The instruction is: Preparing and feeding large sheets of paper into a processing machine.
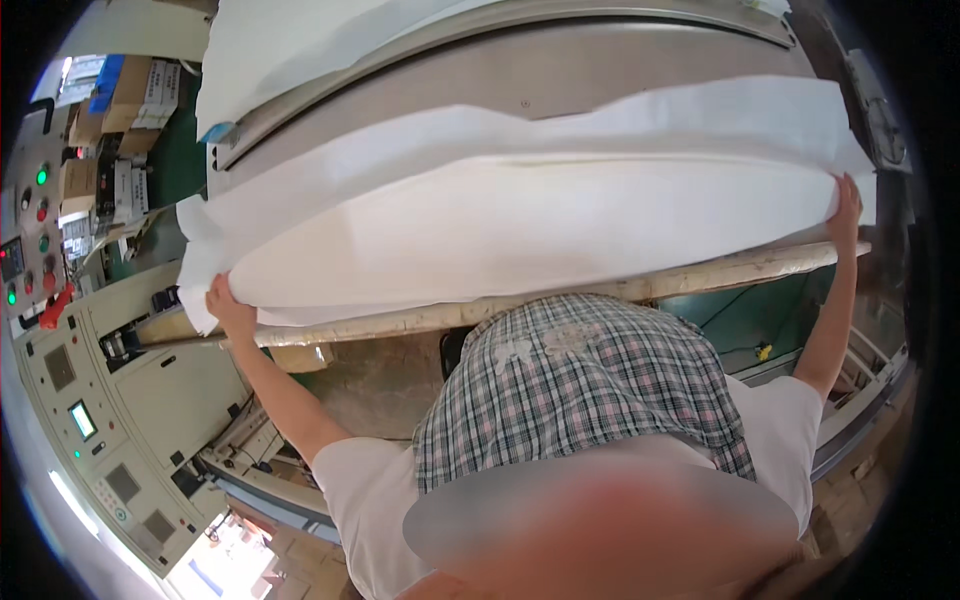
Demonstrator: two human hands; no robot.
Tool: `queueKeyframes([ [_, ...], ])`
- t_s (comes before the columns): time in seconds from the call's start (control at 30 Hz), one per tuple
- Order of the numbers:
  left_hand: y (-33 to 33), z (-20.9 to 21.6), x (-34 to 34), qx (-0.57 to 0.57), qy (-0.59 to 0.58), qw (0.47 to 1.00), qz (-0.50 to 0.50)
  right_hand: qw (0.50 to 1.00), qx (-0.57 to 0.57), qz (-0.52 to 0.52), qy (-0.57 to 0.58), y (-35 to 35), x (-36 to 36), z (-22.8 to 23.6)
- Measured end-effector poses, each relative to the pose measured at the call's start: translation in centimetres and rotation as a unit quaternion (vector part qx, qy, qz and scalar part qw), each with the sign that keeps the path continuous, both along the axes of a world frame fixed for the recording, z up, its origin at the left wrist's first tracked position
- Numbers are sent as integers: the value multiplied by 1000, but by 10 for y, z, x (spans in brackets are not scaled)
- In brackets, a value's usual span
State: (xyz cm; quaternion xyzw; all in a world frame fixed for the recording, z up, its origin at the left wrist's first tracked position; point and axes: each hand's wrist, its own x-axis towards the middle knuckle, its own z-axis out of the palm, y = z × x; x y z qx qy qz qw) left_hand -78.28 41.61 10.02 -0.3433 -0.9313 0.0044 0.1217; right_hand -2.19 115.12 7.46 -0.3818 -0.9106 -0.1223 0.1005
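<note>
A long cream-white sheet (540, 230) lies across the front of the counter (410, 85), bowed along its far edge and spread from one side to the other. Under it is a wider white sheet (690, 115), whose wrinkled margin shows beyond the far edge and at both ends. The person's arms are stretched wide apart: the left hand (233, 305) grasps the cream-white sheet at its near left corner, and the right hand (847, 207) grips its right end with bent fingers. Just in front of the person, who wears a plaid apron (610, 375), a pale, worn bar (480, 309) runs along the near side below the sheets. Past the sheets, the bare metal surface of the counter reaches a curved metal rail (450, 45), with more white material (290, 55) behind it. On the left stand a control panel (32, 230) with lit green buttons, a light-coloured machine cabinet (185, 385) and, farther off, stacked cardboard boxes (130, 95).
</note>
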Motion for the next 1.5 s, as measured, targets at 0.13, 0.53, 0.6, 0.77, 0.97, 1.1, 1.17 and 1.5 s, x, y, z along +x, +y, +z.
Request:
queueKeyframes([
  [0.13,-34,-33,36,-43,-44,997,55,998,-55,-23,-28,-45,15,-19],
  [0.53,-28,-20,-31,-326,-251,907,89,959,-201,-21,-197,31,13,-15],
  [0.6,7,-31,-70,-374,-312,870,71,940,-205,73,-263,88,48,-22],
  [0.77,99,-76,-111,-442,-331,833,36,842,-343,-90,-407,138,-91,-67],
  [0.97,148,-53,-65,-369,-321,859,153,819,-303,-79,-482,174,-66,-80],
  [1.1,137,-37,-33,-120,-88,988,43,947,-241,-11,-212,160,-58,-79],
  [1.17,155,-27,7,178,-153,972,-23,966,-252,48,23,130,-90,-68],
  [1.5,267,-19,259,232,-359,803,-416,848,-318,407,122,-235,-370,44],
])
